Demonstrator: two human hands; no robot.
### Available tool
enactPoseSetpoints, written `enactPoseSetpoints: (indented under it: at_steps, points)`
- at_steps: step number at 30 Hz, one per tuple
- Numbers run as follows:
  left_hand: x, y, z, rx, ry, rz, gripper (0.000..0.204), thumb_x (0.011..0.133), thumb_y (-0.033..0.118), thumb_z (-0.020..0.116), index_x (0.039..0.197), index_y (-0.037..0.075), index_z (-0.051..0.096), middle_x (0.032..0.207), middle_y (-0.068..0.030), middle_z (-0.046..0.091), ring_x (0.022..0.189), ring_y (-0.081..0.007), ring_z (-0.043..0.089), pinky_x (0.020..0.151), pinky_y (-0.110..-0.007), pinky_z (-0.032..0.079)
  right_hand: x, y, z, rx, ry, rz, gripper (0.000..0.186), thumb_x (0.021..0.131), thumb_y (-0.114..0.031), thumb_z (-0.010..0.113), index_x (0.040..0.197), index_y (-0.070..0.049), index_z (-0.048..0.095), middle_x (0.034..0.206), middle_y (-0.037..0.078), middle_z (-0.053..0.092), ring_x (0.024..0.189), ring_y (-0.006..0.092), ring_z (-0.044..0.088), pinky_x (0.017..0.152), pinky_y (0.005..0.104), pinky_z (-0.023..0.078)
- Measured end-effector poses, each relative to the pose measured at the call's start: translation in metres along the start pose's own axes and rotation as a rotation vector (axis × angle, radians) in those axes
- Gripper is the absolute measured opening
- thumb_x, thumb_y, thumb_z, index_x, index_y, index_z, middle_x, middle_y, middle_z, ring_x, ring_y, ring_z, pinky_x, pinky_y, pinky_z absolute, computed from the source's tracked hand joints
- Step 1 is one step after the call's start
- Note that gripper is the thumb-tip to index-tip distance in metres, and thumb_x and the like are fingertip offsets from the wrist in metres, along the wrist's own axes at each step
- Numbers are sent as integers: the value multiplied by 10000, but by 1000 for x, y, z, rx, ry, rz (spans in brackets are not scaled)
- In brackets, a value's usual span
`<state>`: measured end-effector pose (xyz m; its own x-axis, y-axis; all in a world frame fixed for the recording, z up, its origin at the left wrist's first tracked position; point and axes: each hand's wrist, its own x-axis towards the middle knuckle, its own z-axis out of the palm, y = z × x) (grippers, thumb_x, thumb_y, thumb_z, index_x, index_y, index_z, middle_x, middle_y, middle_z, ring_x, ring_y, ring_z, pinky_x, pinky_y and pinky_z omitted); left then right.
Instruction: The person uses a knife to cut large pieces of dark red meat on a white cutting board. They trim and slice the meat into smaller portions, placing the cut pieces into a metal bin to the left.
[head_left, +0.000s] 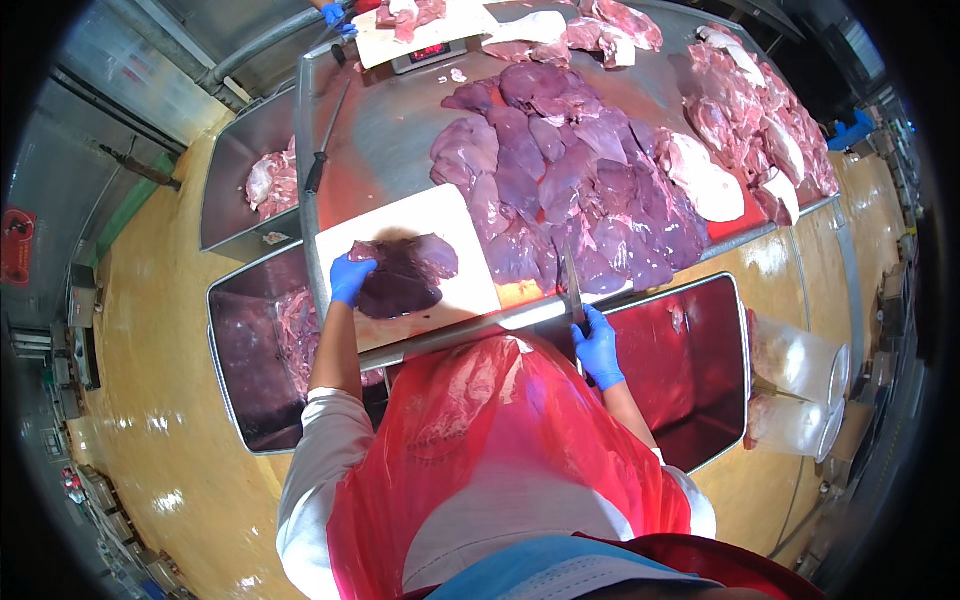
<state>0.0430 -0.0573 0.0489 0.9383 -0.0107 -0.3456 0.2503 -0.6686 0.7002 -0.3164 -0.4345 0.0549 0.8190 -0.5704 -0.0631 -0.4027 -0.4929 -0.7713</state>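
My left hand (349, 279), in a blue glove, is closed on the left end of a dark purple liver (398, 285), which lies on a white cutting board (455, 325). My right hand (597, 350), also gloved, grips a long knife (571, 275) with its blade pointing up the table. Just beyond the blade and right of the board spreads a large pile of livers (555, 175) on the steel table (380, 135). A steel sharpening rod (333, 120) with a black handle lies along the table's left edge.
Metal tubs with meat stand at left (245, 170) and lower left (250, 370); a red-stained tub (690, 390) is lower right, beside translucent buckets (800, 360). Pale pink cuts (740, 120) fill the table's right. A scale (425, 58) and another person's gloved hand (335, 14) are at top.
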Motion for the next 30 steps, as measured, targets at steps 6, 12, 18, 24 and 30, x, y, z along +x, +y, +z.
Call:
enactPoseSetpoints:
  at_steps: [6, 12, 18, 24, 30]
  points:
    - [22, -36, 8, -26, 22, 107, 400, 694, 278, 823, 974, 3, 747, 866, -128, 752, 764, -218, 710, 720, -366, 562, 12, -5, 3, 37, -41, -38, 468, 867, -38, 721, 1310, 38, 591, 1167, 227, 667, 1080, 348, 671, 945, 400, 529]
    - [19, -29, 13, 143, 60, 86, 442, 697, 301, 836, 1033, 27, 748, 946, -147, 762, 859, -279, 732, 787, -399, 569, 16, 2, 9, -15, -27, -58, 473, 863, -42, 723, 1307, 47, 588, 1152, 227, 667, 1072, 361, 673, 943, 405, 529]
    - [15, -26, 9, 72, 37, 64, 440, 699, 300, 848, 1040, 39, 753, 963, -150, 766, 880, -286, 737, 810, -398, 571, 15, -1, 9, 23, -47, -46, 478, 862, -33, 718, 1313, 50, 585, 1161, 227, 664, 1092, 346, 669, 954, 396, 523]
    - [14, -21, 7, 110, 6, 79, 424, 706, 287, 847, 1051, 56, 759, 989, -136, 770, 904, -282, 741, 829, -388, 573, 10, -14, 4, 3, -65, -31, 482, 864, -18, 703, 1329, 30, 583, 1165, 221, 663, 1094, 344, 666, 956, 393, 520]
    - [8, -12, 6, 129, 19, 18, 416, 713, 273, 843, 1066, 69, 760, 1000, -134, 771, 924, -282, 740, 844, -386, 571, 11, -7, 7, -8, -79, -26, 483, 864, -28, 704, 1327, 33, 582, 1179, 233, 658, 1104, 362, 662, 957, 395, 522]
